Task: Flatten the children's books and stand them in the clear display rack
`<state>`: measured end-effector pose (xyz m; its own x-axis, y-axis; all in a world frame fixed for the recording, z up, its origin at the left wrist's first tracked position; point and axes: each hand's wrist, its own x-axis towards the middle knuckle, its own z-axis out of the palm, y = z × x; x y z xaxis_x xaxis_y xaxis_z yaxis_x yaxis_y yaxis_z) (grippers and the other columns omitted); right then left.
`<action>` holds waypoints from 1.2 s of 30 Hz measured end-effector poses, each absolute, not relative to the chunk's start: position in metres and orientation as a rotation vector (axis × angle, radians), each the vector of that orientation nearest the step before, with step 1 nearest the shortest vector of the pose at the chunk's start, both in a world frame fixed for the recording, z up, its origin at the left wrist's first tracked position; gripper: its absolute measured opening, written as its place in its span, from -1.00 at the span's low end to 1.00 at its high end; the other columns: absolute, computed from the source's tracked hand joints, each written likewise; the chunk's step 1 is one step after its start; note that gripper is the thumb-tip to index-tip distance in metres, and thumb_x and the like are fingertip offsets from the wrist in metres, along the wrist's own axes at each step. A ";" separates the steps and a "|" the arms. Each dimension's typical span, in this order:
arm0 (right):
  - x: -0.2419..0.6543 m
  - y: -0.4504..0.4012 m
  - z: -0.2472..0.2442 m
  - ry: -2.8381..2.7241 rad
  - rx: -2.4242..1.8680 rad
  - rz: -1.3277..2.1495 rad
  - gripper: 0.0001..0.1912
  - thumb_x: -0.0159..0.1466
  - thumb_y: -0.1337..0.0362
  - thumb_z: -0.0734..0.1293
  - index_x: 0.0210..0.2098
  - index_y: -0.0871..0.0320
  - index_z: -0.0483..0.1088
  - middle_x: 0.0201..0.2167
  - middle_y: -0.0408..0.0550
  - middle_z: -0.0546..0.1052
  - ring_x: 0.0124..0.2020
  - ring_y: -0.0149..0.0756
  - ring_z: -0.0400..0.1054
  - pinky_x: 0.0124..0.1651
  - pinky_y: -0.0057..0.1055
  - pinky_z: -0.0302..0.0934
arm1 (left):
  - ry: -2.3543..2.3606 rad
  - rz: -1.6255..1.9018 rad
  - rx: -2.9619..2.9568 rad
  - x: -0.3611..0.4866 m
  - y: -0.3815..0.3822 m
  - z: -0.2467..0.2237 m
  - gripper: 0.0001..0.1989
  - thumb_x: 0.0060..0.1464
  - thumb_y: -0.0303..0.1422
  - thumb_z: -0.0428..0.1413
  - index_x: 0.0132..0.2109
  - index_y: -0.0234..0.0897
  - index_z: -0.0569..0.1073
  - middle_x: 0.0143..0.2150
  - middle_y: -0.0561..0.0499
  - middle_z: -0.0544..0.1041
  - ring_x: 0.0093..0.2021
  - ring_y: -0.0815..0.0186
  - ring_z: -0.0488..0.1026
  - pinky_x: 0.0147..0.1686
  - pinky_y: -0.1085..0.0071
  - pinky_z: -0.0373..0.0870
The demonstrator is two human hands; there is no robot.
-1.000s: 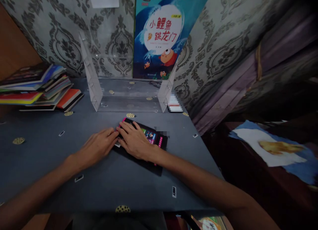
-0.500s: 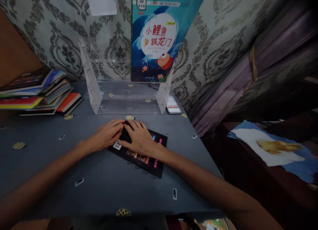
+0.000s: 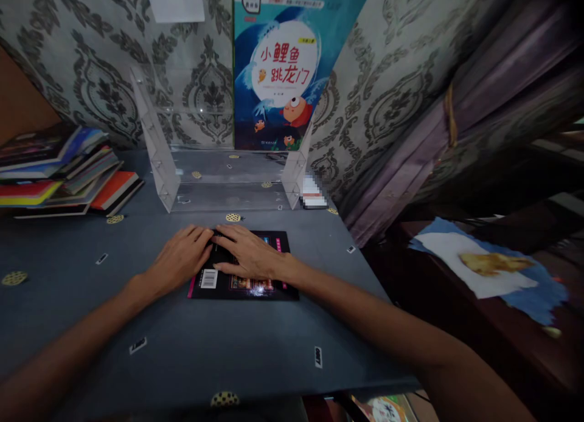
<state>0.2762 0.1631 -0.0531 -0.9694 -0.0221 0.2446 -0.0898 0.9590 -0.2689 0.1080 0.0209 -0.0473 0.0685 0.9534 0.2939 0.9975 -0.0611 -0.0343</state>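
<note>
A thin black book (image 3: 219,285) lies on the table with its barcode face up, showing a magenta strip along its left edge and small coloured pictures. My left hand (image 3: 182,252) rests over the book's upper left part, fingers stretched out and close together. Beside it, my right hand (image 3: 250,255) lies palm down across the middle of the cover, thumb spread towards the barcode label. Both sets of fingertips nearly meet at the book's top edge. My hands hide part of the cover.
Behind the book stands a clear acrylic rack (image 3: 157,160) holding an upright blue picture book (image 3: 274,69). A pile of books (image 3: 59,172) sits at the left. The patterned table (image 3: 219,349) ends at the right, near a curtain (image 3: 401,160) and a blue cloth (image 3: 542,300).
The black book has turned from slanted to nearly square with the table's front edge. Both hands have stayed on it while it turned. The view has shifted slightly.
</note>
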 end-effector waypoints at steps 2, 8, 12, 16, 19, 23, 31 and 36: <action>0.276 0.161 -0.052 -2.909 0.060 0.370 -0.32 0.44 -0.04 0.27 0.35 0.32 0.23 0.38 0.32 0.29 0.44 -0.01 0.14 0.47 0.01 0.05 | -1.939 -0.289 -2.068 0.110 0.017 -0.052 -0.70 0.36 -0.40 -0.12 0.07 -0.35 0.44 -0.03 -0.22 0.59 -0.03 0.06 0.49 -0.02 0.08 0.47; 0.292 0.148 -0.055 -2.931 -0.202 0.337 -0.35 0.51 0.02 0.16 0.40 0.36 0.17 0.45 0.30 0.17 0.51 -0.02 -0.02 0.50 0.05 -0.01 | -1.885 -0.224 -2.040 0.111 0.018 -0.056 -0.61 0.38 -0.41 -0.16 0.14 -0.43 0.47 0.04 -0.30 0.60 0.04 0.01 0.51 -0.01 0.07 0.47; 0.310 0.150 -0.058 -2.926 -0.304 0.345 -0.34 0.50 -0.03 0.14 0.41 0.30 0.18 0.46 0.22 0.18 0.52 -0.06 -0.03 0.52 0.00 -0.02 | -1.907 -0.204 -2.066 0.110 0.018 -0.053 -0.61 0.40 -0.39 -0.15 0.15 -0.42 0.47 0.04 -0.27 0.60 0.02 0.04 0.52 -0.01 0.08 0.48; 0.326 0.154 -0.063 -2.898 -0.376 0.379 -0.30 0.49 -0.07 0.13 0.44 0.27 0.14 0.47 0.19 0.16 0.52 -0.06 -0.05 0.52 0.03 -0.02 | -1.939 -0.184 -2.056 0.109 0.018 -0.055 -0.59 0.40 -0.38 -0.17 0.17 -0.41 0.46 0.08 -0.26 0.58 0.03 0.05 0.51 0.00 0.09 0.48; 0.334 0.155 -0.064 -2.883 -0.404 0.404 -0.30 0.49 -0.06 0.14 0.45 0.26 0.13 0.47 0.19 0.14 0.53 -0.05 -0.08 0.52 0.05 -0.04 | -1.976 -0.204 -2.044 0.108 0.019 -0.057 -0.58 0.40 -0.36 -0.18 0.17 -0.39 0.47 0.10 -0.26 0.57 0.04 0.06 0.50 0.02 0.10 0.47; 0.339 0.156 -0.062 -2.881 -0.424 0.420 -0.32 0.49 -0.03 0.15 0.43 0.28 0.15 0.48 0.21 0.13 0.53 -0.06 -0.06 0.52 0.03 -0.04 | -2.014 -0.217 -2.079 0.106 0.020 -0.056 -0.56 0.40 -0.34 -0.19 0.18 -0.38 0.47 0.14 -0.27 0.55 0.08 0.03 0.49 0.02 0.07 0.48; 0.349 0.163 -0.060 -2.789 -0.448 0.484 -0.47 0.49 0.08 0.20 0.35 0.17 0.30 0.40 0.16 0.30 0.47 -0.04 0.10 0.46 0.13 0.05 | -2.084 0.080 -2.106 0.117 0.026 -0.035 -0.55 0.41 -0.37 -0.16 0.33 -0.26 0.36 0.02 -0.19 0.58 -0.01 0.04 0.50 -0.03 0.10 0.41; 0.351 0.161 -0.063 -2.746 -0.510 0.454 -0.50 0.47 0.12 0.24 0.33 0.15 0.33 0.39 0.17 0.32 0.46 -0.02 0.12 0.45 0.14 0.08 | -2.071 0.261 -2.053 0.144 0.039 -0.018 -0.59 0.46 -0.25 -0.13 0.25 -0.29 0.43 -0.04 -0.21 0.55 -0.03 0.01 0.50 0.00 0.06 0.36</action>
<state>0.3512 0.1605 -0.0630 -0.8884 0.3905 0.2413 0.2921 0.8864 -0.3590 0.1442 0.0388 -0.0176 -0.0053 0.9996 0.0268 0.9618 0.0124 -0.2735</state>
